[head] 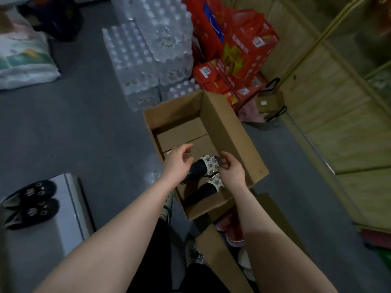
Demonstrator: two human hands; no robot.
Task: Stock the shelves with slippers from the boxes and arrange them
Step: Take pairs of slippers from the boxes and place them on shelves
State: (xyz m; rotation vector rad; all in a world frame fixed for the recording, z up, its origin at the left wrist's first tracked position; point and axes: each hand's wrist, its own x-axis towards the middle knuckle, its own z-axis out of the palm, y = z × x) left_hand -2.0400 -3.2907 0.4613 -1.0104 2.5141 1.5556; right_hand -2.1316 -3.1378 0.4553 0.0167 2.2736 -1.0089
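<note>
- Two slippers with beaded straps show at the near end of the open cardboard box [228, 132]; the step in hand, as I judge it, is taking a pair out for stocking.
- Upper slipper [206, 166] sits pinched at its strap by the right hand [231, 170], fingers curled narrow around the toe end.
- Left hand [178, 162] hovers at the slipper's nine o'clock, fingers loosely curled and half open; whether it touches the black heel, I cannot tell.
- Second slipper [212, 185] lies in the box at six o'clock of the first, just below both hands.
- Next move likely calls for gathering both slippers and carrying them toward the shelf [69, 208] at eight o'clock, where a black pair [31, 204] already stands.
</note>
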